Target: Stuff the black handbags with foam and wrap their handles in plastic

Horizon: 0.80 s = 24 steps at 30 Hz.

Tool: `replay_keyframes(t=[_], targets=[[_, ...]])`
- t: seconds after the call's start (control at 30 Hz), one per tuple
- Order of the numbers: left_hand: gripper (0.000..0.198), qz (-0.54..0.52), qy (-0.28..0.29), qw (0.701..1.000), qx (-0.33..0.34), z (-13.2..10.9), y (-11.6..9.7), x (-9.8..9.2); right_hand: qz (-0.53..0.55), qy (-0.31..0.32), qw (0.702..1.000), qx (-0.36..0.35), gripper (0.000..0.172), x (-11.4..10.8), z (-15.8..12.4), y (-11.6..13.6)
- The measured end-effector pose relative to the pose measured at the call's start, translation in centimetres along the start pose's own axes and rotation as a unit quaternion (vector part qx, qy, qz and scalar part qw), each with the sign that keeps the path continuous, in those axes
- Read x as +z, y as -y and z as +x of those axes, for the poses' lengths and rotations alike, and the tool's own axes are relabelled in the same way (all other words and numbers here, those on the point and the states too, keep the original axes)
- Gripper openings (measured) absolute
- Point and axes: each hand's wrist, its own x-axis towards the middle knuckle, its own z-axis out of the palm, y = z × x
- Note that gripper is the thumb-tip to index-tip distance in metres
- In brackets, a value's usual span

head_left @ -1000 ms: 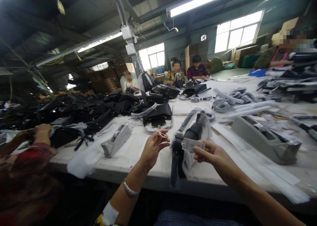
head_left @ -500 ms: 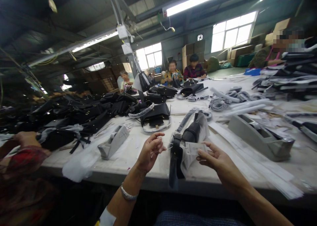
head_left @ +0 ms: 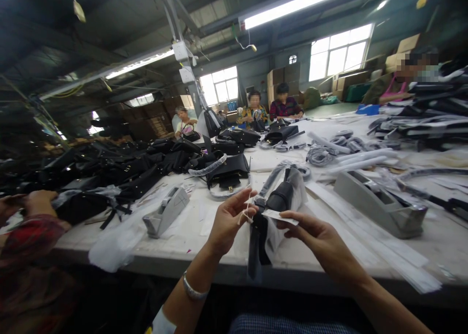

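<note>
Between the fingers of my left hand (head_left: 229,222) is a thin white string (head_left: 245,214), its loop showing at the fingertips. My right hand (head_left: 317,236) pinches a pale tag (head_left: 280,217) between thumb and fingers. The tag is tilted and seen nearly edge-on. Both hands are above the near table edge, in front of a black bag (head_left: 281,195) partly covered in clear wrap. The bag's dark strap (head_left: 258,241) hangs over the table edge below the hands.
Grey tape dispensers stand left (head_left: 166,212) and right (head_left: 380,205). A heap of black bags (head_left: 146,168) covers the left side, where a co-worker's red sleeve (head_left: 34,234) is close. White strips (head_left: 369,231) lie at the right. Several people sit beyond the table.
My left hand has moved right and slightly up, closer to the tag. My right hand has shifted slightly left, and the tag has tipped from facing me to nearly edge-on.
</note>
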Motion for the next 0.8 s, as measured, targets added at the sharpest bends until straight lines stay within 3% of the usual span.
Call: replay_keyframes(t=[0.07, 0.13, 0.23, 0.33, 0.43, 0.6, 0.8], targets=[[0.044, 0.033, 0.012, 0.999, 0.016, -0.1, -0.6, 0.3, -0.142, -0.042, 0.986, -0.073, 0.025, -0.1, 0.6, 0.5], [0.045, 0.060, 0.025, 0.998, 0.022, -0.3, -1.3, 0.5, -0.244, -0.070, 0.954, -0.161, 0.020, -0.3, 1.2, 1.1], [0.049, 0.095, 0.039, 0.994, 0.035, -0.5, -1.8, 1.0, -0.287, -0.080, 0.924, -0.239, 0.015, 0.1, 2.0, 2.2], [0.054, 0.105, 0.047, 0.993, 0.042, -0.5, -1.9, 1.4, -0.232, -0.037, 0.950, -0.206, 0.012, 0.9, 2.8, 3.2], [0.060, 0.075, 0.051, 0.996, 0.023, -0.4, -1.9, 1.8, -0.169, -0.009, 0.971, -0.170, 0.028, 1.7, 3.6, 4.2], [0.071, 0.037, 0.050, 0.998, 0.015, -0.2, -2.1, 2.3, -0.257, 0.039, 0.946, -0.193, 0.044, 1.9, 4.8, 6.3], [0.073, 0.034, -0.010, 0.999, 0.041, 0.0, -2.1, 3.2, -0.328, 0.091, 0.920, -0.197, 0.059, 1.9, 5.3, 7.9]])
